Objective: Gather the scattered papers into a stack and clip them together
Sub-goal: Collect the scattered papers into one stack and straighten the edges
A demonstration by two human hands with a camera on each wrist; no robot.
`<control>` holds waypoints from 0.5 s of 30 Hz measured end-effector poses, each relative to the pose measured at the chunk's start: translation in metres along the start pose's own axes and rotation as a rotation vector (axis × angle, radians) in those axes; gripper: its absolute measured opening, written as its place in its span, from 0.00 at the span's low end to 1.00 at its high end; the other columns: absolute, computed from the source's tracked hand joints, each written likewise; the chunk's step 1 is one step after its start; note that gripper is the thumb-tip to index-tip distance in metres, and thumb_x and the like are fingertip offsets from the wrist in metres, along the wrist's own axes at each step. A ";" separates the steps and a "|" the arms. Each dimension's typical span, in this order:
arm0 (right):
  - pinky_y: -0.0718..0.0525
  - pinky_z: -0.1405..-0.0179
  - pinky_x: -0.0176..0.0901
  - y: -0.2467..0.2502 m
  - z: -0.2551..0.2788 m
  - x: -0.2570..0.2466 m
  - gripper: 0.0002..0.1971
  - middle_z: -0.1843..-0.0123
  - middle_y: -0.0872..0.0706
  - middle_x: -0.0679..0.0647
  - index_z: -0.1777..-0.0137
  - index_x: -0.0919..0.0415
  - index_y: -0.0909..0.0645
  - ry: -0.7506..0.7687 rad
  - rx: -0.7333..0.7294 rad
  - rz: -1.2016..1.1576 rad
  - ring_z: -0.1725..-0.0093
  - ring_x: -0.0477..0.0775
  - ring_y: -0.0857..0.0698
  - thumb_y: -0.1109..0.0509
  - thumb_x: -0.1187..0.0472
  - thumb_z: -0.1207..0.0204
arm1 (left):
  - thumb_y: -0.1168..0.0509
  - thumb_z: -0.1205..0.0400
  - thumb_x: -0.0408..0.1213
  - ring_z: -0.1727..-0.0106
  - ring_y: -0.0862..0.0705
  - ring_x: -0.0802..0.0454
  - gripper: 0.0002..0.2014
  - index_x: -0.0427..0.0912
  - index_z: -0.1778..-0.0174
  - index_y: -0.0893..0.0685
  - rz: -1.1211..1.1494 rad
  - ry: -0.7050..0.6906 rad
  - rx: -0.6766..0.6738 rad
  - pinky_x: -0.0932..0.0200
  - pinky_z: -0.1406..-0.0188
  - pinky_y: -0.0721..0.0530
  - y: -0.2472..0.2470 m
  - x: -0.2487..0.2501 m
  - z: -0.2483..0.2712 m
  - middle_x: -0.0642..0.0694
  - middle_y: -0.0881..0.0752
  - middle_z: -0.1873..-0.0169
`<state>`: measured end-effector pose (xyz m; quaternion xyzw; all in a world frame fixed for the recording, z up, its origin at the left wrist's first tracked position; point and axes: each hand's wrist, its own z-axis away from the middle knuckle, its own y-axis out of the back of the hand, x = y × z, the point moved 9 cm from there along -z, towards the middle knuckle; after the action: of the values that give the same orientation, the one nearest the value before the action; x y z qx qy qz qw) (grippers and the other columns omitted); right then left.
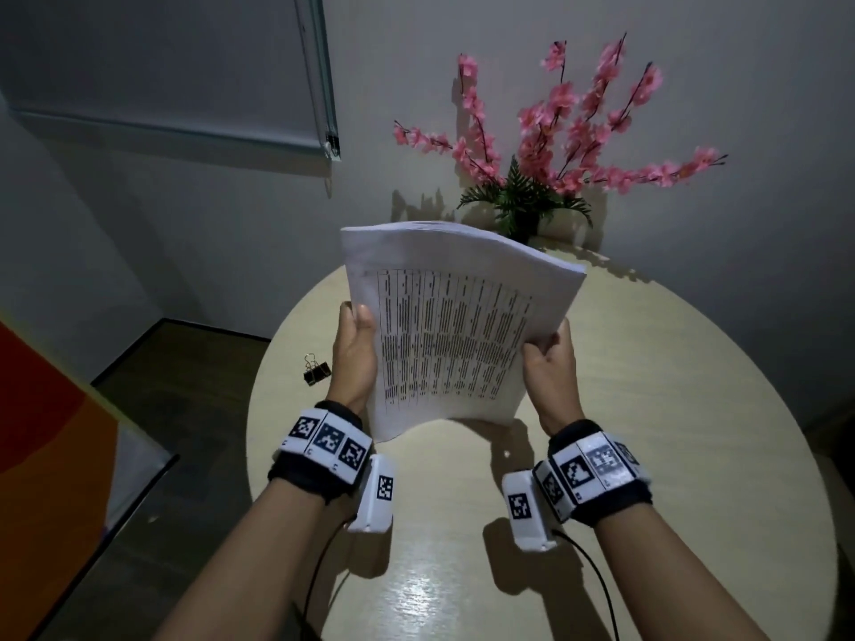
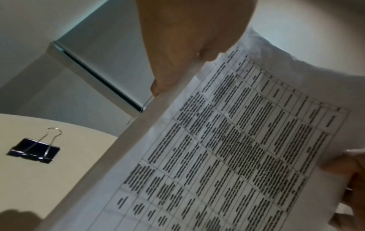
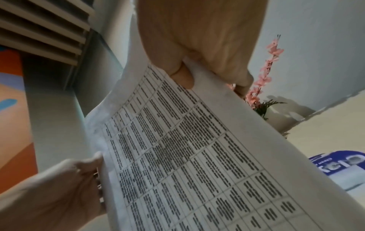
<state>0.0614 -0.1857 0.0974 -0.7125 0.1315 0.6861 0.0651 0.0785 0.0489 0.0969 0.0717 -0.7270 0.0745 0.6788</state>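
Note:
A stack of white papers point(image 1: 451, 326) printed with tables stands upright above the round table point(image 1: 647, 409), its lower edge lifted off the top. My left hand point(image 1: 356, 349) grips the stack's left edge, thumb on the front sheet. My right hand point(image 1: 550, 363) grips the right edge with its thumb on the printed page point(image 3: 197, 156). The printed sheet point(image 2: 227, 148) fills the left wrist view. A black binder clip point(image 1: 316, 370) lies on the table's left edge, left of my left hand; the left wrist view shows this clip point(image 2: 34, 150) flat with silver handles.
A vase of pink blossoms point(image 1: 555, 145) stands at the table's far edge against the wall. A blue and white packet point(image 3: 339, 165) lies on the table to the right. A window blind point(image 1: 185, 62) hangs at left; an orange panel point(image 1: 41, 409) stands at the left.

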 end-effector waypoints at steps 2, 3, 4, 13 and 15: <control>0.23 0.60 0.28 0.005 -0.002 -0.005 0.12 0.56 0.22 0.39 0.46 0.58 0.33 0.023 0.009 0.052 0.57 0.32 0.21 0.45 0.75 0.23 | 0.50 0.16 0.46 0.45 0.17 0.34 0.09 0.53 0.59 0.28 -0.076 -0.016 0.081 0.32 0.40 0.19 0.009 0.000 -0.012 0.34 0.17 0.49; 0.23 0.64 0.25 0.009 -0.003 -0.008 0.09 0.57 0.23 0.40 0.49 0.58 0.33 0.044 0.018 0.081 0.61 0.29 0.21 0.44 0.73 0.22 | 0.48 0.17 0.45 0.51 0.17 0.35 0.09 0.52 0.62 0.29 -0.099 -0.019 0.104 0.32 0.42 0.19 0.011 0.001 -0.019 0.35 0.18 0.53; 0.24 0.70 0.22 0.012 -0.004 -0.010 0.08 0.60 0.24 0.41 0.52 0.58 0.34 0.057 0.035 0.104 0.65 0.27 0.21 0.44 0.72 0.21 | 0.46 0.17 0.43 0.56 0.18 0.39 0.10 0.51 0.65 0.30 -0.122 -0.018 0.120 0.35 0.46 0.18 0.012 0.000 -0.027 0.37 0.19 0.58; 0.27 0.80 0.25 0.021 0.011 0.093 0.10 0.62 0.24 0.55 0.56 0.62 0.30 -0.358 0.066 0.249 0.68 0.51 0.26 0.47 0.76 0.27 | 0.39 0.20 0.33 0.60 0.29 0.48 0.12 0.43 0.68 0.32 -0.320 0.380 0.165 0.61 0.59 0.30 0.008 -0.099 -0.024 0.46 0.26 0.68; 0.24 0.72 0.40 0.023 0.023 0.128 0.12 0.51 0.19 0.63 0.49 0.63 0.28 -0.481 0.101 0.270 0.62 0.58 0.22 0.47 0.74 0.28 | 0.39 0.20 0.31 0.59 0.29 0.47 0.16 0.44 0.73 0.35 -0.390 0.442 0.158 0.61 0.58 0.31 0.009 -0.128 -0.014 0.48 0.29 0.72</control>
<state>0.0366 -0.2139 -0.0289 -0.5010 0.2400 0.8306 0.0378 0.0992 0.0612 -0.0295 0.2443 -0.5263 0.0129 0.8144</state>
